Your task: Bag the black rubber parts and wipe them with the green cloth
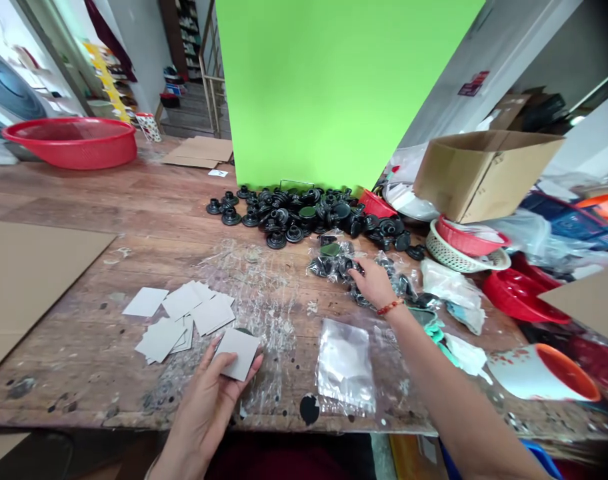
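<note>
My left hand (211, 393) grips a pale grey square card (239, 353) between thumb and fingers, above the front of the table. A dark edge shows behind the card; what it belongs to is mostly hidden. Out to the right, my right hand (371, 283) has its fingers closed at a bagged black part (349, 267), among several clear-wrapped black parts (329, 257). Loose grey cards (184, 313) lie fanned out left of my left hand. A stack of clear plastic bags (345, 363) lies flat between my hands.
Behind the bagged parts is a heap of loose black round parts (294, 213) against a green panel (334, 87). Baskets, a cardboard box (484, 177) and a white tub (539, 373) crowd the right. A red basin (74, 143) and cardboard sheet (34, 280) are left.
</note>
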The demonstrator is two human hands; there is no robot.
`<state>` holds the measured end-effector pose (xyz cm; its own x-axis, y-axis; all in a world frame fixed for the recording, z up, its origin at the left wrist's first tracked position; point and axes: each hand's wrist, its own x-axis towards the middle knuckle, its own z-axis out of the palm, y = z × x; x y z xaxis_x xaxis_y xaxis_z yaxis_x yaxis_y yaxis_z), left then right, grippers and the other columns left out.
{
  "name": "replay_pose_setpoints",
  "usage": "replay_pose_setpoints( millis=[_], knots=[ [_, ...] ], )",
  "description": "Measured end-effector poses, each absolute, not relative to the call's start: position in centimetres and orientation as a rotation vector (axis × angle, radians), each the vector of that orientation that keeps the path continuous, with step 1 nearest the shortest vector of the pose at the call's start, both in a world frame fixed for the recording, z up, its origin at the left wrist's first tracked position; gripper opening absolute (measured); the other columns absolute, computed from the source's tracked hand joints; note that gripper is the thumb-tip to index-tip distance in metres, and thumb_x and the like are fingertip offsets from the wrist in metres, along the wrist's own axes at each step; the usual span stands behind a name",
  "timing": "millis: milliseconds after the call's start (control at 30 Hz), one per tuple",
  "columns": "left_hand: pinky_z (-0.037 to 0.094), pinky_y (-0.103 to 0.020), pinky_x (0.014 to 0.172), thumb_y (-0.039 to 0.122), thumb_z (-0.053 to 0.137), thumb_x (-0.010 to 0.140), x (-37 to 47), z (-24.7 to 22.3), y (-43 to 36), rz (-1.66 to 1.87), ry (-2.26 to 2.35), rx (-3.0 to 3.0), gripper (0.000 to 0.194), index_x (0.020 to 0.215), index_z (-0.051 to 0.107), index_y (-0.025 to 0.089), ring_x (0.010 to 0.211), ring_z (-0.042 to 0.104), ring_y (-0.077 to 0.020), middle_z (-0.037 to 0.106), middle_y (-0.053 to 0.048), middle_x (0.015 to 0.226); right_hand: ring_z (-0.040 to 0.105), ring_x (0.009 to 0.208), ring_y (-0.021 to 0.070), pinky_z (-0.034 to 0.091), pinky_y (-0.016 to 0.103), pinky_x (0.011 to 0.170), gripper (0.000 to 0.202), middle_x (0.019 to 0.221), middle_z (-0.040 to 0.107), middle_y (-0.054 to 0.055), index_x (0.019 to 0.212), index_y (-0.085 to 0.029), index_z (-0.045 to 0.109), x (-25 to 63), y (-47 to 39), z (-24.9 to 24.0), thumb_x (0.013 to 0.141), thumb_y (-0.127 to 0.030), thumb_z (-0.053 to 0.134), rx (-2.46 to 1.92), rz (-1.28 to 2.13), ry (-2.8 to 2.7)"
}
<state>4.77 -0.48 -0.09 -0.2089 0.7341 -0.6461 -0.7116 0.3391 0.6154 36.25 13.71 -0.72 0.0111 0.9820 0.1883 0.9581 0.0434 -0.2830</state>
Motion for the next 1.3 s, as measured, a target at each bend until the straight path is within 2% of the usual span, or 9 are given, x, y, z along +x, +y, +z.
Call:
replay_pose_setpoints(
  millis=[133,333,433,533,700,867,1033,1167,1300],
  knots=[
    [0.06,-0.048,0.079,-0.001,0.052,0.078,4.5,0.2,-0.5,1.345,1.185,0.005,0.035,0.106,0.056,0.019,0.088,0.07,-0.022,0.067,-0.007,0.104,0.059,0.105,0.0215,0.042,0.031,0.094,0.031,0.113,0.065,0.011,0.116,-0.013,0.061,34.9,12.4,-0.3,0.088,-0.023,0.051,-1.802,0.137,-2.105],
    [0.056,-0.053,0.086,-0.002,0.053,0.077,3.9,-0.2,-0.6,1.353,1.234,0.039,0.038,0.108,0.057,0.02,0.092,0.068,-0.0199,0.066,-0.006,0.105,0.06,0.1,0.0238,0.043,0.034,0.093,0.032,0.103,0.069,0.009,0.106,-0.016,0.069,35.5,12.4,1.5,0.074,-0.012,0.064,-1.78,0.238,-2.252],
    [0.055,-0.054,0.086,-0.002,0.053,0.078,3.7,-0.5,-0.7,1.344,1.257,0.053,0.037,0.108,0.056,0.019,0.092,0.068,-0.0208,0.066,-0.008,0.107,0.064,0.092,0.0198,0.046,0.029,0.086,0.023,0.102,0.071,0.006,0.102,-0.019,0.071,36.2,14.9,3.4,0.082,-0.022,0.06,-1.854,0.249,-2.199],
    [0.056,-0.055,0.087,-0.002,0.052,0.078,3.9,-0.4,-0.9,1.337,1.252,0.047,0.035,0.107,0.056,0.018,0.091,0.068,-0.0215,0.065,-0.008,0.109,0.066,0.091,0.0229,0.046,0.031,0.081,0.032,0.099,0.071,0.013,0.099,-0.012,0.072,35.6,18.4,3.7,0.092,-0.03,0.046,-2.034,0.174,-2.045],
    [0.054,-0.055,0.09,-0.001,0.053,0.08,4.0,0.1,-1.1,1.356,1.216,0.062,0.037,0.11,0.056,0.02,0.092,0.068,-0.0199,0.066,-0.007,0.107,0.065,0.094,0.0234,0.048,0.036,0.084,0.033,0.1,0.069,0.013,0.097,-0.011,0.068,32.5,22.5,1.0,0.084,-0.04,0.065,-2.219,0.189,-1.984],
    [0.055,-0.056,0.089,-0.002,0.052,0.079,3.9,0.2,-1.2,1.359,1.216,0.038,0.037,0.109,0.057,0.019,0.092,0.068,-0.0195,0.066,-0.007,0.105,0.062,0.091,0.0201,0.049,0.037,0.082,0.023,0.097,0.065,0.007,0.097,-0.012,0.063,31.2,22.5,0.3,0.081,-0.027,0.069,-2.226,0.192,-1.953],
    [0.055,-0.056,0.089,0.0,0.053,0.079,4.2,0.0,-1.1,1.315,1.199,0.138,0.039,0.112,0.059,0.021,0.097,0.066,-0.0212,0.064,-0.008,0.112,0.055,0.101,0.0237,0.044,0.036,0.089,0.02,0.103,0.059,0.011,0.1,-0.014,0.058,29.4,18.3,3.7,0.08,-0.011,0.057,-1.977,0.005,-1.927],
    [0.056,-0.052,0.089,0.002,0.054,0.079,4.8,0.8,-0.5,1.27,1.127,0.153,0.046,0.12,0.057,0.025,0.101,0.065,-0.0222,0.063,-0.009,0.116,0.053,0.094,0.0224,0.045,0.038,0.085,0.014,0.098,0.058,0.008,0.092,-0.02,0.055,24.3,10.9,4.4,0.087,-0.01,0.047,-1.324,-0.011,-2.003],
    [0.059,-0.04,0.084,0.019,0.049,0.088,4.9,1.6,0.1,1.257,0.847,-0.037,0.026,0.11,0.063,0.015,0.099,0.065,-0.0227,0.064,-0.014,0.114,0.05,0.083,0.0207,0.047,0.035,0.074,0.019,0.09,0.059,0.008,0.087,-0.021,0.057,19.9,3.3,1.6,0.093,-0.013,0.04,-0.946,0.069,-2.294]
  ],
)
